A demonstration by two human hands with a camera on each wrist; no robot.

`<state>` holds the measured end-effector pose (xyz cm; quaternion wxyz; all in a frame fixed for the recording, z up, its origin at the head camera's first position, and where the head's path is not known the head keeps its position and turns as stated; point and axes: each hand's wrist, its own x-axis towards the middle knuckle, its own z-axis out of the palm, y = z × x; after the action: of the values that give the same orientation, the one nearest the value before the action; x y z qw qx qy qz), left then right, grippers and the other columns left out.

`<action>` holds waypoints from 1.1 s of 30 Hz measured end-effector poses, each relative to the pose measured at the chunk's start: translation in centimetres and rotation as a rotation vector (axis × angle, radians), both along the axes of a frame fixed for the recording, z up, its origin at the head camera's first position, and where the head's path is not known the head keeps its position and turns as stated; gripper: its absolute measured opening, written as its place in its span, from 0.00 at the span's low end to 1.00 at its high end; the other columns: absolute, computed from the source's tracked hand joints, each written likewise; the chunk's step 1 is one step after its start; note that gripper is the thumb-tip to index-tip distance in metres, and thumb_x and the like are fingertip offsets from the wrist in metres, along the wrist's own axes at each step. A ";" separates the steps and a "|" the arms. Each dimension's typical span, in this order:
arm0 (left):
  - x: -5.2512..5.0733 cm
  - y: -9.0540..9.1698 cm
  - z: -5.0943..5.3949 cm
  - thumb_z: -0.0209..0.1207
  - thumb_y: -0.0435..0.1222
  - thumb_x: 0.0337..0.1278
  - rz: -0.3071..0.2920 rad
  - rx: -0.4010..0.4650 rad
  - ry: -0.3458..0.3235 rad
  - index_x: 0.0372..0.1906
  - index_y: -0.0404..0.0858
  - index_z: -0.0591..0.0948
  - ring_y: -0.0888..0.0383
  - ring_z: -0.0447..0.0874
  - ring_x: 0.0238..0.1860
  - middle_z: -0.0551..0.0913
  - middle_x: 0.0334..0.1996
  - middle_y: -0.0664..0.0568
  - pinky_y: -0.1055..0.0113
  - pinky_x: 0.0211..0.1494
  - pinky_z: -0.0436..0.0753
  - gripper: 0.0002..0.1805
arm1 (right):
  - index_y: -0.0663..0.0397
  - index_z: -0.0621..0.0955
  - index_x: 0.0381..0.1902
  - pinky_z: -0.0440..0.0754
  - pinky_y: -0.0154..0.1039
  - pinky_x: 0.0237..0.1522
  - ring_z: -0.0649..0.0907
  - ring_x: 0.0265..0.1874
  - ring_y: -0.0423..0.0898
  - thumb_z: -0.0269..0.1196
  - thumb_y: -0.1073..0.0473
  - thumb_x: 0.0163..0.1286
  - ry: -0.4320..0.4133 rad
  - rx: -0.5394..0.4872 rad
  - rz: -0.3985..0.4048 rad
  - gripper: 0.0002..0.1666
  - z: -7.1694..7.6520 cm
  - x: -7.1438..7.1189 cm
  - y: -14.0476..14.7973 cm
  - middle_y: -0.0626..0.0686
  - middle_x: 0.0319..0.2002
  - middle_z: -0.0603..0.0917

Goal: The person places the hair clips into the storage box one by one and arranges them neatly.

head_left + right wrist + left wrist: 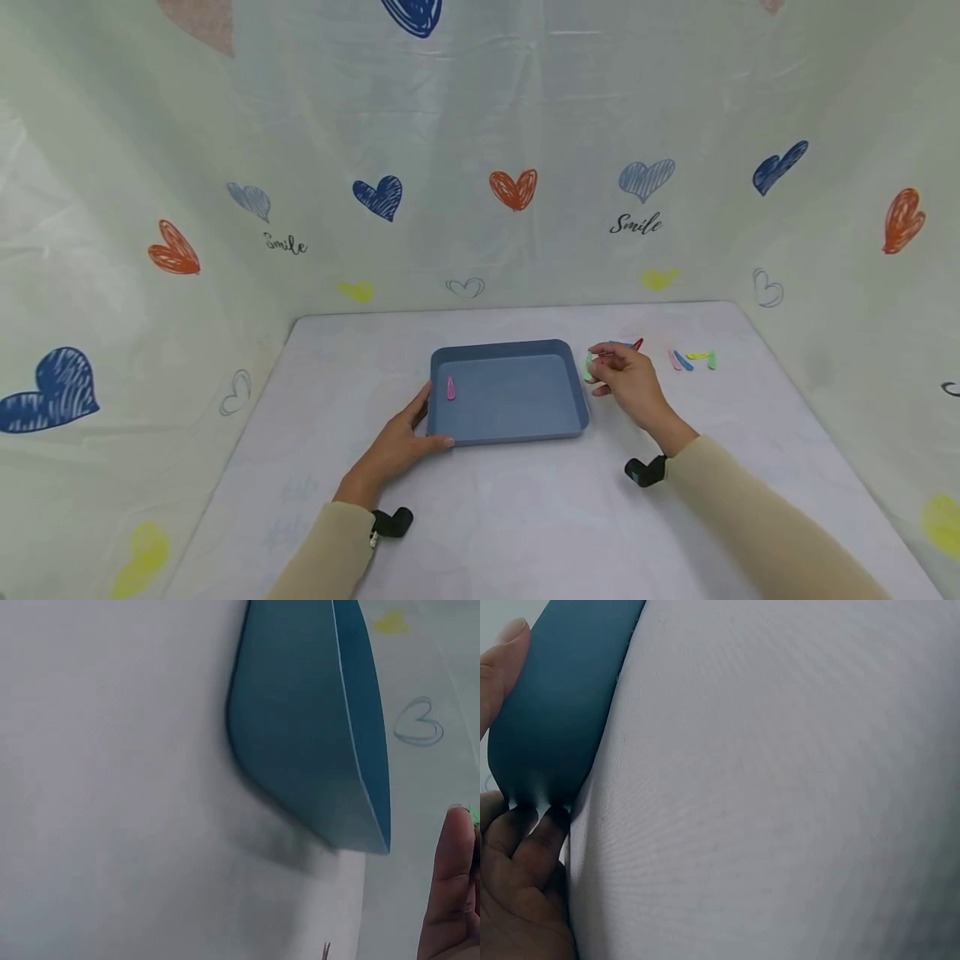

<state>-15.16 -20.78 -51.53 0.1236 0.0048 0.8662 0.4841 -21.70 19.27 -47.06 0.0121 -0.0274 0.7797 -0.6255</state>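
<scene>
A blue-grey rectangular tray (517, 400) lies on the table, with one pink hair clip (451, 389) in its left part. My left hand (396, 450) grips the tray's near left corner; in the left wrist view the thumb is at the rim and the fingertips press the outer wall (555, 712). Just off the tray's right edge, my right hand (632, 385) pinches a light green hair clip (588, 367) between thumb and fingers. A red clip (637, 343) shows behind that hand, and a blue one beside it is mostly hidden.
Farther right on the white table lie more hair clips: a pink one (674, 360), a blue one (683, 361), a yellow one (697, 356) and a green one (712, 360). A pale curtain (465, 100) printed with hearts stands behind and at both sides.
</scene>
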 end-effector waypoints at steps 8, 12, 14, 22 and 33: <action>0.0 -0.1 -0.2 0.81 0.55 0.46 -0.001 0.021 -0.001 0.87 0.56 0.51 0.42 0.58 0.83 0.59 0.83 0.42 0.41 0.83 0.61 0.66 | 0.67 0.79 0.63 0.90 0.37 0.31 0.89 0.34 0.45 0.64 0.68 0.76 -0.028 -0.012 0.040 0.20 0.0 -1.4 -4.8 0.54 0.38 0.86; 0.1 0.0 0.0 0.81 0.54 0.48 -0.007 0.020 -0.007 0.87 0.58 0.51 0.44 0.57 0.84 0.59 0.84 0.44 0.42 0.84 0.59 0.66 | 0.66 0.81 0.63 0.90 0.38 0.29 0.91 0.38 0.57 0.64 0.68 0.75 -0.032 -0.016 0.062 0.20 0.0 -1.9 -6.8 0.57 0.39 0.87; 0.1 0.0 0.1 0.80 0.54 0.49 -0.009 0.015 -0.009 0.87 0.59 0.50 0.45 0.56 0.84 0.59 0.84 0.44 0.41 0.84 0.59 0.65 | 0.66 0.81 0.62 0.90 0.38 0.29 0.90 0.40 0.62 0.64 0.67 0.75 -0.032 -0.017 0.077 0.20 -0.2 -2.2 -7.6 0.58 0.39 0.87; 0.1 0.0 0.2 0.80 0.55 0.48 -0.013 0.005 -0.008 0.87 0.59 0.50 0.45 0.56 0.84 0.59 0.84 0.45 0.41 0.84 0.60 0.66 | 0.64 0.82 0.60 0.89 0.39 0.29 0.90 0.37 0.57 0.65 0.67 0.74 -0.027 -0.017 0.138 0.18 -1.0 -3.4 -10.7 0.61 0.40 0.88; 0.1 0.2 0.4 0.80 0.53 0.51 0.003 -0.011 -0.017 0.87 0.58 0.50 0.44 0.56 0.84 0.59 0.83 0.44 0.39 0.83 0.60 0.64 | 0.60 0.83 0.59 0.85 0.40 0.32 0.86 0.31 0.50 0.66 0.65 0.75 -0.003 0.102 0.205 0.16 -1.8 -3.8 -15.1 0.54 0.34 0.88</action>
<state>-15.09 -20.60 -51.15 0.1302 -0.0009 0.8677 0.4797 -25.49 4.21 -48.90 0.0786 -0.1055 0.8035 -0.5806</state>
